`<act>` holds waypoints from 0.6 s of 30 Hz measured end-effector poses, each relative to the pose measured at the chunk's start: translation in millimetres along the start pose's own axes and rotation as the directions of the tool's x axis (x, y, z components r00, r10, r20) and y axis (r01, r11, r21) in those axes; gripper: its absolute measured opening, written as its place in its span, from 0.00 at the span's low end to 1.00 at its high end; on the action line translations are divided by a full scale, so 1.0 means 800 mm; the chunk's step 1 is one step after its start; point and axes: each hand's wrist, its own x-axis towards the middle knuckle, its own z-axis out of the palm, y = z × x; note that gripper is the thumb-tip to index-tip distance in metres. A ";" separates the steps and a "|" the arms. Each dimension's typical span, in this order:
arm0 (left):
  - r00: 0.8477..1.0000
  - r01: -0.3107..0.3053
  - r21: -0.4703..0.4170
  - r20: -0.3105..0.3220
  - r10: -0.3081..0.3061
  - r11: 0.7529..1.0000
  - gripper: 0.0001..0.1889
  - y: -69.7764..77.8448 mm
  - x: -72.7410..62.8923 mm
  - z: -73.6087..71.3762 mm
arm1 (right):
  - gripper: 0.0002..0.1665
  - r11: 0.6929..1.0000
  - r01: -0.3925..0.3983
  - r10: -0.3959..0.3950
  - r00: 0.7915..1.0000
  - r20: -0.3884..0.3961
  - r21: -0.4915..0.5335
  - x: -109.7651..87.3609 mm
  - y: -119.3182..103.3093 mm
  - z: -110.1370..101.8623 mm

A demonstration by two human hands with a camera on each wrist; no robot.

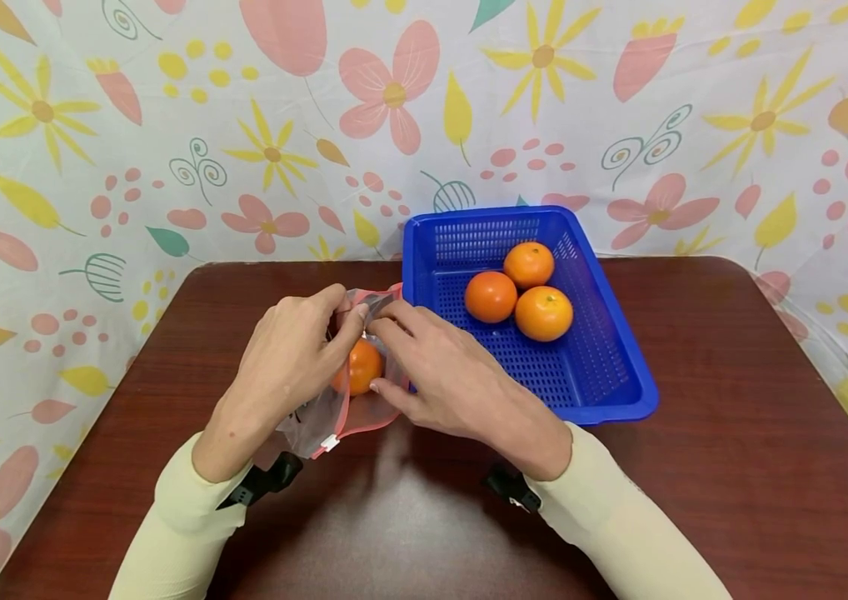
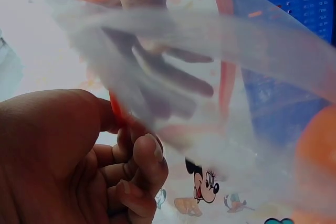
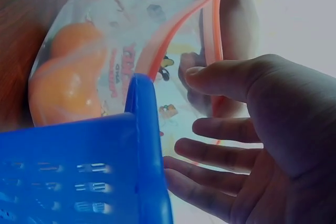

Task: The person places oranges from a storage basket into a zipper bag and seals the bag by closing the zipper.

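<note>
A clear plastic zip bag (image 1: 317, 421) with a coral rim and a white slider (image 1: 330, 443) lies with its mouth apart. An orange (image 1: 366, 365) shows inside it in the head view; two rounded orange shapes (image 3: 65, 95) show through the plastic in the right wrist view. My left hand (image 1: 281, 354) pinches the bag's coral edge between thumb and fingers. My right hand (image 1: 442, 371) is at the bag's opening beside the basket, its fingers (image 3: 220, 155) nearly straight and apart, gripping nothing visible. Cartoon prints (image 2: 206, 184) mark the bag.
A blue perforated basket (image 1: 628, 350) stands just right of the bag, with three oranges (image 1: 544, 313) in it. Both are on a dark brown table (image 1: 731, 417). A flower-patterned cloth (image 1: 394, 183) hangs behind the table.
</note>
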 end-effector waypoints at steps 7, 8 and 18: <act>1.000 -0.011 0.002 -0.001 0.011 1.000 0.17 0.000 0.001 0.000 | 0.31 0.998 -0.052 0.052 0.999 0.004 0.028 -0.003 0.006 -0.009; 1.000 -0.010 0.001 0.000 0.010 1.000 0.17 0.000 0.001 0.001 | 0.30 0.998 -0.055 0.055 0.999 0.000 0.034 -0.004 0.007 -0.011; 1.000 0.004 -0.003 0.000 -0.004 1.000 0.17 -0.001 0.001 0.002 | 0.29 0.995 -0.100 0.100 0.995 0.020 0.022 -0.019 0.028 -0.028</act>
